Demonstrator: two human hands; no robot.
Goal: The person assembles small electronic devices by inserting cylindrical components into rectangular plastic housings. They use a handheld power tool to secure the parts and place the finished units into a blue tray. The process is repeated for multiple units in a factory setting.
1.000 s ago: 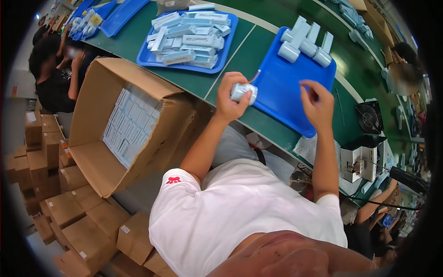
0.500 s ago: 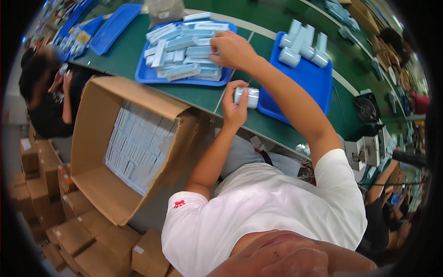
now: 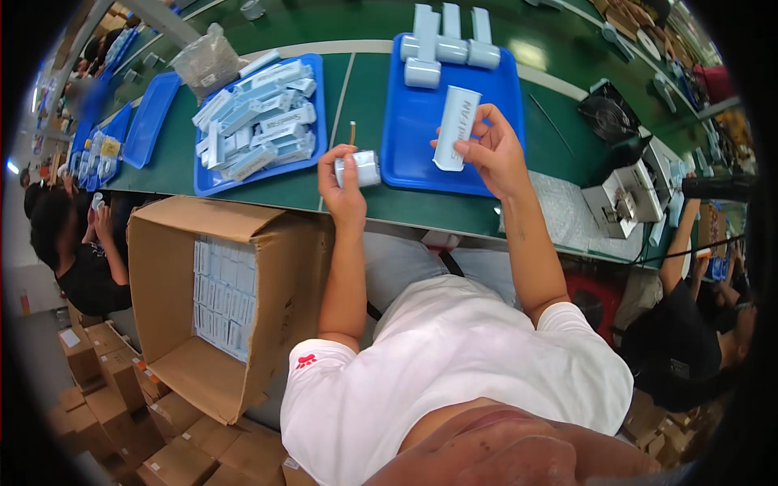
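Observation:
My left hand (image 3: 344,190) is closed around a short, pale, rounded cylindrical part (image 3: 363,168). A thin orange-brown piece with a light tip (image 3: 352,134) sticks up beside my fingers. My right hand (image 3: 496,154) grips a long light-blue plastic handle shell (image 3: 459,121) with dark lettering, between thumb and fingers, above the right blue tray (image 3: 405,138). At that tray's far end lie several light-blue hammer-shaped units (image 3: 423,71), each a handle joined to a cylindrical head. More handle shells (image 3: 263,117) are heaped in the left blue tray (image 3: 320,97).
A large open carton (image 3: 174,219), with rows of light-blue pieces inside, stands left of my legs. Behind the left tray sits a clear bag (image 3: 208,61). To the right are a small metal device (image 3: 620,198) and a black fan-like unit (image 3: 609,112). Other people work on both sides.
My right hand has left the heap in the left tray and moved right, now with a handle shell in it. My left hand still holds the cylindrical part. The whole view has shifted.

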